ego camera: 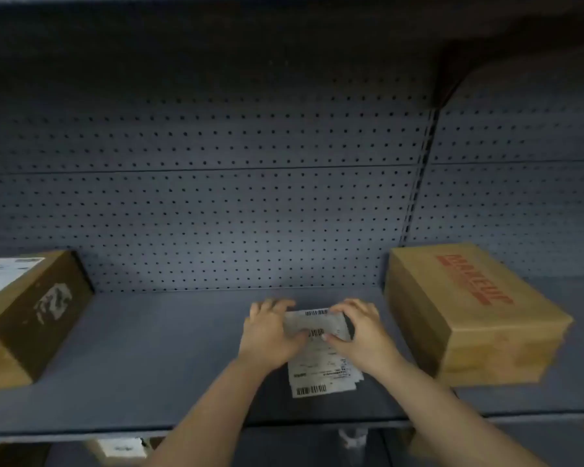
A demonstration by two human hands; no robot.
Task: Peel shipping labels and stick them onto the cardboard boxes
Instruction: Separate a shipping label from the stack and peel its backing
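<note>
A small stack of white shipping labels [321,372] with barcodes lies on the grey shelf [149,365], in the middle. My left hand [270,332] and my right hand [361,332] both pinch the top label [314,320] at its far end, which curls up off the stack. A cardboard box [479,318] with red print stands to the right, close to my right forearm. Another cardboard box [24,315] stands at the left edge with a white label [4,274] on its top face.
A grey pegboard wall [216,197] closes the back of the shelf, with a slotted upright [418,180] right of centre. Below the shelf's front edge, a lower box with a white label [122,448] shows.
</note>
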